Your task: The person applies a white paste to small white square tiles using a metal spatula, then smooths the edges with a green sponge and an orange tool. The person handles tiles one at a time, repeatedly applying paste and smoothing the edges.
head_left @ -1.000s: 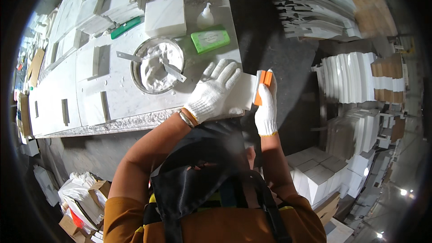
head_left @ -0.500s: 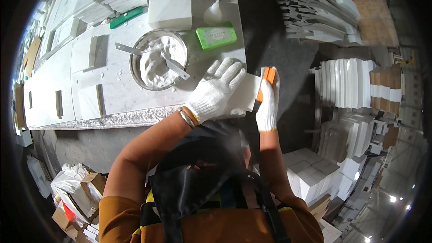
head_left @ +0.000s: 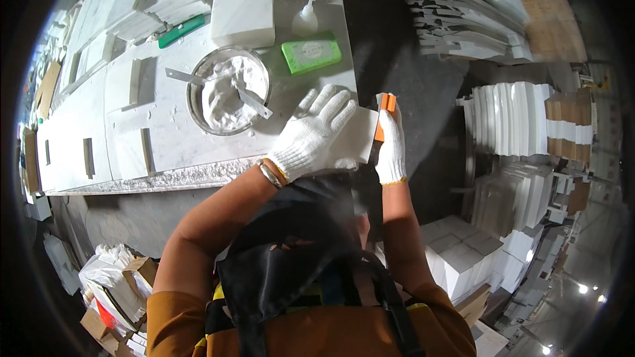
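Gloved in white knit, my left hand (head_left: 314, 132) lies flat with fingers stretched over a white tile (head_left: 362, 135), which juts past the table's right edge. My right hand (head_left: 392, 149), also gloved, is wrapped round an orange block (head_left: 380, 129) held upright against the tile's outer edge. It looks like a sanding block; its working face is hidden. Left of my left hand stands a round metal bowl (head_left: 192, 111) of white paste (head_left: 223, 100). Two flat metal scrapers rest in it: one scraper (head_left: 254, 102) at the right, another scraper (head_left: 183, 77) at the left.
Behind the bowl are a stack of white tiles (head_left: 243, 13), a green packet (head_left: 311, 55), a white pump bottle (head_left: 305, 21) and a green tool (head_left: 181, 32). More tiles stand on the table (head_left: 175, 149) at left. Tile stacks (head_left: 506, 119) line the right side.
The orange block in my right hand has shifted slightly along the tile's edge. My left hand keeps its place on the tile. The whole view has shifted a little.
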{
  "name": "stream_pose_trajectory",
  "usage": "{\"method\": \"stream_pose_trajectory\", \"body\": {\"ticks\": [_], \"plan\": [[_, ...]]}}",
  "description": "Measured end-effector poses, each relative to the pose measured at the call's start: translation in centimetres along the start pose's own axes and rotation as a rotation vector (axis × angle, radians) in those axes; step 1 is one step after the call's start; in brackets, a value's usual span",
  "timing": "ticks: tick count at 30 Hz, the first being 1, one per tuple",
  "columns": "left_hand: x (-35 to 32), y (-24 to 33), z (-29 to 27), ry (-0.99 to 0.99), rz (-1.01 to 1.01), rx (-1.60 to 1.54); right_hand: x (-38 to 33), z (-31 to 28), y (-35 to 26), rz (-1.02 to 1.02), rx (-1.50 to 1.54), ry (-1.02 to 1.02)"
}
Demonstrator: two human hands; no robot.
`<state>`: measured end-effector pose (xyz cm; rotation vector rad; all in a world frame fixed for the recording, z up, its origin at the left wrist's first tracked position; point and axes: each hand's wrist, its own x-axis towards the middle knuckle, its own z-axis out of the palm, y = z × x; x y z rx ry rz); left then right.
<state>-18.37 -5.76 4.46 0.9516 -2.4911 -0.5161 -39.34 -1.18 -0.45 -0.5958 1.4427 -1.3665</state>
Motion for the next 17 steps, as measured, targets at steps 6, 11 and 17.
{"method": "stream_pose_trajectory", "body": {"ticks": [6,11,17], "plan": [[0.0,-0.1,0.1,-0.03,-0.021,-0.008,-0.9,-1.3,-0.8,-0.033,0.23,-0.083],[-0.2,0.0,0.4,-0.023,-0.023,0.032,1.0,1.0,0.4,-0.079,0.124,0.03],[0.0,0.0,0.0,-0.125,-0.055,0.005,-0.1,-0.9,3.1,0.06,0.223,-0.103]]}}
